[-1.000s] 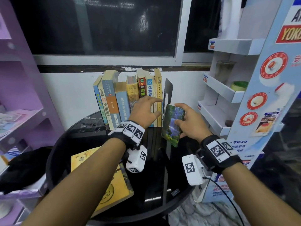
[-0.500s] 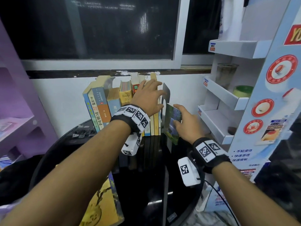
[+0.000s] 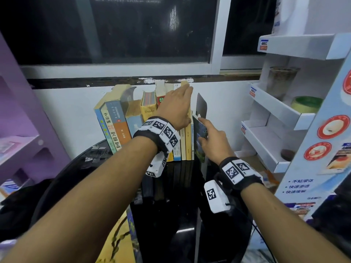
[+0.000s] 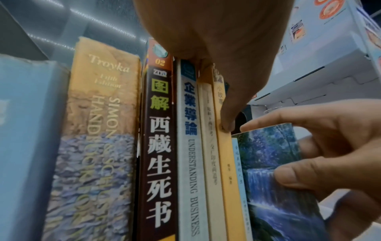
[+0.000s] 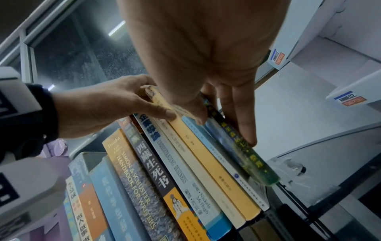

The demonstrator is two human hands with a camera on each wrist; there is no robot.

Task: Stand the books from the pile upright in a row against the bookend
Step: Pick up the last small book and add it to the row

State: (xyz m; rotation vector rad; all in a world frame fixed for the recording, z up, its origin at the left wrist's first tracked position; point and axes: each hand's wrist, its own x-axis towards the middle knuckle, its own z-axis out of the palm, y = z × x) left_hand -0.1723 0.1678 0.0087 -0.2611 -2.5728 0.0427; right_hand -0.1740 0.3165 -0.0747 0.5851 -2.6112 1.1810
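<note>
A row of upright books (image 3: 121,128) stands at the back of the black round table (image 3: 176,234), with a black metal bookend (image 3: 202,103) at its right end. My left hand (image 3: 185,103) reaches over the tops at the right end. Its thumb (image 4: 226,125) presses the spine of a thin yellow book (image 5: 208,156), and the fingers curl over that book's top. My right hand (image 3: 202,131) pinches a small book with a waterfall cover (image 4: 274,179) and green spine (image 5: 243,146). It stands upright between the row and the bookend. A yellow book (image 3: 117,242) lies flat at the near left.
A white tiered display shelf (image 3: 281,111) stands close on the right and holds a green roll (image 3: 305,104). A purple shelf unit (image 3: 22,111) is on the left, with a dark cloth (image 3: 17,202) below it. The wall and window sill run right behind the row.
Both hands have moved forward to the row. My left hand has risen to the book tops. My right hand has brought the waterfall book in beside the row's right end.
</note>
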